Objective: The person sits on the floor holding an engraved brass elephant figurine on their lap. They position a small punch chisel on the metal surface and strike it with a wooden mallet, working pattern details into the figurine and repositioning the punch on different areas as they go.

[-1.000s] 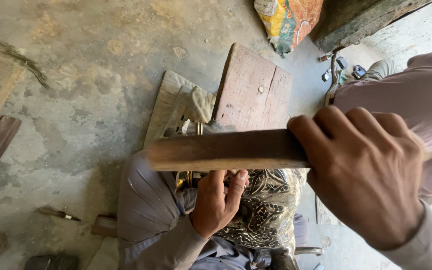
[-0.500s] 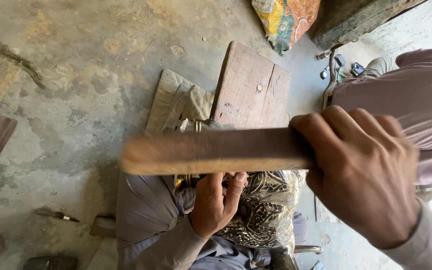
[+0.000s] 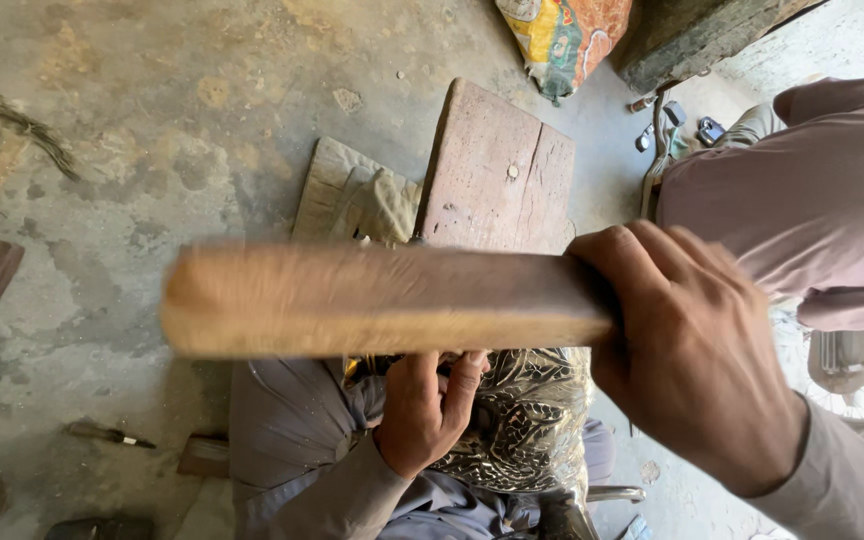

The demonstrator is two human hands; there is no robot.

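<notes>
Head view: right hand [image 3: 697, 365] is clenching a blurred wooden bat [image 3: 382, 300]; below it, left hand [image 3: 427, 410] is gripping embossed metal sheet [image 3: 522, 420].

Right hand [image 3: 697, 365] gripping a blurred wooden bat [image 3: 382, 300], left hand [image 3: 427, 405] on embossed metal sheet [image 3: 522, 415], wooden board [image 3: 497, 170] beyond

The wooden bat [image 3: 382, 300] looks like bare, matt timber with a fine grain, blurred here. Under it lies a metal sheet [image 3: 522, 420], glossy and embossed with a raised pattern that catches the light. The plank [image 3: 497, 170] on the ground is rough, weathered wood, reddish and dull. The floor [image 3: 152, 130] is stained, pitted concrete. A folded cloth [image 3: 357, 195] beside the plank looks coarse and matt.
</notes>
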